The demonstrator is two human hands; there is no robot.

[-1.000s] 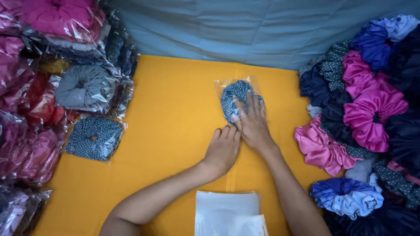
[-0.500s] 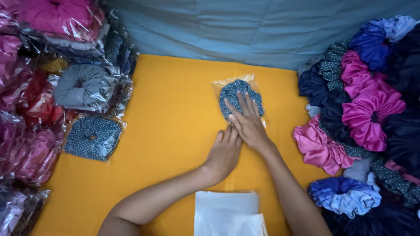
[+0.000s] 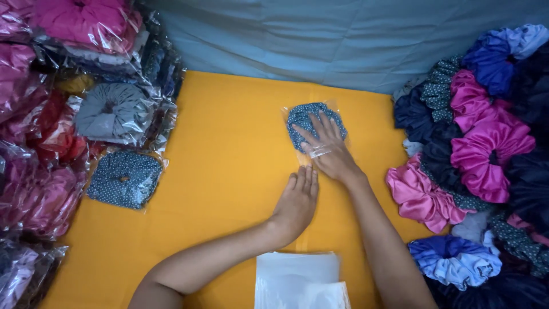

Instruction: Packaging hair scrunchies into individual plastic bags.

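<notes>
A dark blue dotted scrunchie in a clear plastic bag lies on the orange cloth. My right hand lies flat on the bag's lower part, fingers spread over the scrunchie. My left hand rests palm down on the orange cloth just below the bag, fingers together, touching only the cloth.
Bagged scrunchies are piled along the left side. Loose scrunchies in pink, blue and navy are heaped on the right. A stack of empty clear bags lies at the near edge. A blue cloth covers the back.
My right hand has slid down the bag towards me, uncovering more of the scrunchie. My left hand has stayed almost still on the cloth.
</notes>
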